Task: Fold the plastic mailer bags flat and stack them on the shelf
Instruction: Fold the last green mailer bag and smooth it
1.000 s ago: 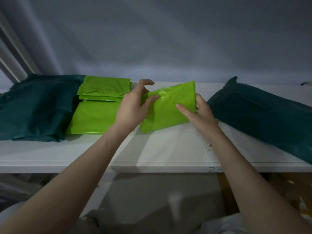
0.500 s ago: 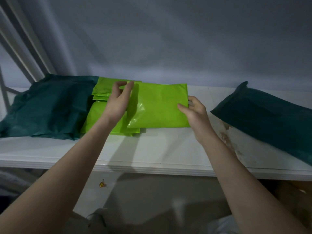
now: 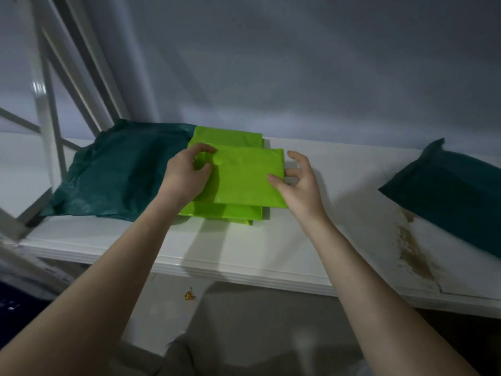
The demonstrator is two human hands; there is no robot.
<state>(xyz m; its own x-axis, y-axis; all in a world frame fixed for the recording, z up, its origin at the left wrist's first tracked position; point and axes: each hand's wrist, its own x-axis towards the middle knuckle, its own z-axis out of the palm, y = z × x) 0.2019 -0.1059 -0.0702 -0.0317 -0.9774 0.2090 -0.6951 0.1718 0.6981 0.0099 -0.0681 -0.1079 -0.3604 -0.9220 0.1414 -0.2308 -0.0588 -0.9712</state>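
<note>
A folded lime-green mailer bag [image 3: 248, 176] lies on top of a stack of green folded bags [image 3: 230, 213] on the white shelf [image 3: 244, 251]. My left hand [image 3: 187, 177] pinches the top bag's left edge between thumb and fingers. My right hand [image 3: 296, 183] holds its right edge, thumb on top and fingers curled beside it. Another green folded bag [image 3: 230, 137] shows behind the top one.
A dark teal bag [image 3: 122, 169] lies crumpled left of the green stack, touching it. A second dark teal bag [image 3: 447, 185] lies at the right end. Brown stains [image 3: 412, 251] mark the shelf's right part. White frame bars [image 3: 51, 104] rise at the left.
Both hands carried the green bag leftward from the bare shelf and set it on the green stack. The view has shifted left.
</note>
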